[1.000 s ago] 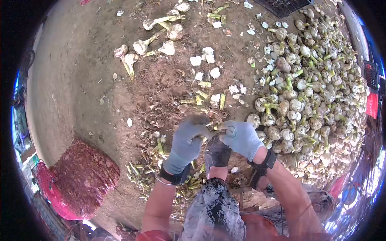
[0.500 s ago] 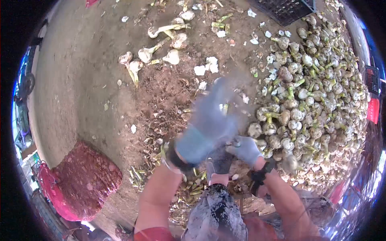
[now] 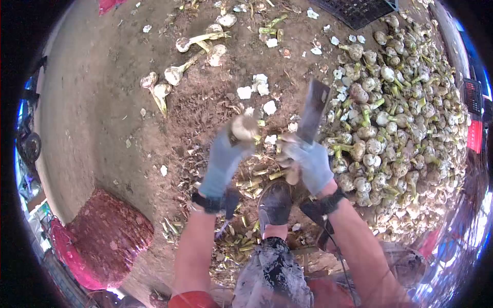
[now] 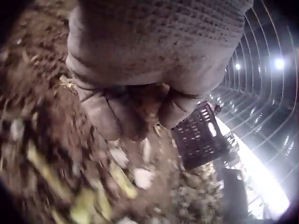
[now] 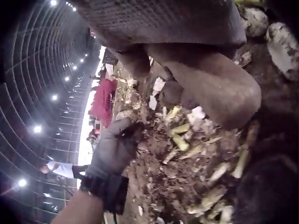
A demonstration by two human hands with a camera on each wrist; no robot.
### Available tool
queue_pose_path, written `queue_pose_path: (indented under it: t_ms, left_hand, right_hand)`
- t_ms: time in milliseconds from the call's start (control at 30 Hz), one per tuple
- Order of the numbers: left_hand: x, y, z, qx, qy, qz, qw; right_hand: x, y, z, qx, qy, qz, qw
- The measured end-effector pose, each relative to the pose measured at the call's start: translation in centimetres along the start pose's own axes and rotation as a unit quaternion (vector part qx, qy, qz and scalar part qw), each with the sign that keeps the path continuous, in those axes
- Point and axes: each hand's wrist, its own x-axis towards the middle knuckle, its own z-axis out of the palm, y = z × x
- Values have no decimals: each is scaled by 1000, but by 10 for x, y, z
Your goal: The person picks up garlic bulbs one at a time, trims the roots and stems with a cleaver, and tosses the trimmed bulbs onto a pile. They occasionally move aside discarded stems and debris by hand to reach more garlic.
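Note:
In the head view the gloved left hand (image 3: 222, 163) grips a garlic bulb (image 3: 244, 127), blurred, at its fingertips. To its right the gloved right hand (image 3: 312, 165) holds a broad knife (image 3: 314, 110), blade pointing forward. The two hands are apart, above cut stems (image 3: 251, 183). The left wrist view has the left hand (image 4: 154, 60) with fingers curled down, the bulb mostly hidden. In the right wrist view the right hand (image 5: 187, 60) fills the top, its knife out of sight, and the left hand (image 5: 114, 149) is lower left.
A large garlic pile (image 3: 395, 123) lies right. Several stemmed bulbs (image 3: 174, 75) lie at the upper left. A black crate (image 3: 354, 13) stands at the top, a filled red net bag (image 3: 110, 236) lower left. A shoe (image 3: 275, 203) is between the arms.
The left hand swung forward across the middle, then back left, and now grips a bulb. One stemmed bulb has gone from the upper-left group. The knife blade now shows in the right hand.

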Motion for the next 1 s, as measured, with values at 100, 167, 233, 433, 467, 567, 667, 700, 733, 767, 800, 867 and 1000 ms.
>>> queue_pose_path:
  t_ms: [100, 167, 233, 433, 467, 567, 667, 700, 733, 767, 800, 867, 1000]
  left_hand:
    - [-31, -14, 6, -37, -87, 97, 991]
    - [-45, -9, 3, -148, -118, 19, 982]
    - [-49, -9, -8, -129, -120, -1, 984]
    - [-78, -26, -2, -86, -72, 170, 979]
    - [-81, -24, -2, -81, -67, 96, 990]
    - [-84, -19, 0, -96, -54, -4, 994]
    - [-77, -31, -5, 50, -34, 86, 994]
    - [-74, -36, -7, 216, -21, 197, 956]
    - [-75, -36, -7, 217, -22, 197, 956]
    - [-76, -37, -6, 189, -14, 208, 960]
    - [-78, -37, -5, 160, -8, 218, 963]
    - [-75, -45, -9, 70, -48, 158, 984]
    - [-78, -47, -9, -74, -100, 92, 988]
  right_hand:
    - [-3, -1, 25, -114, -27, -27, 993]
    - [-3, -3, 23, -201, -63, -43, 977]
    - [-13, -4, 21, -451, -52, -190, 871]
    - [-37, 2, 22, -711, -61, -305, 631]
    - [-35, 2, 19, -698, -57, -327, 635]
    - [-42, 1, 23, -702, -56, -307, 640]
    - [-49, 1, 25, -709, -67, -280, 644]
    - [-50, 1, 24, -699, -73, -295, 647]
    - [-48, 3, 23, -699, -73, -294, 647]
    - [-45, 8, 21, -682, -66, -346, 642]
    - [-44, 12, 19, -662, -57, -394, 635]
    - [-40, 12, 17, -671, -57, -388, 629]
    - [-37, 17, 9, -655, -64, -388, 645]
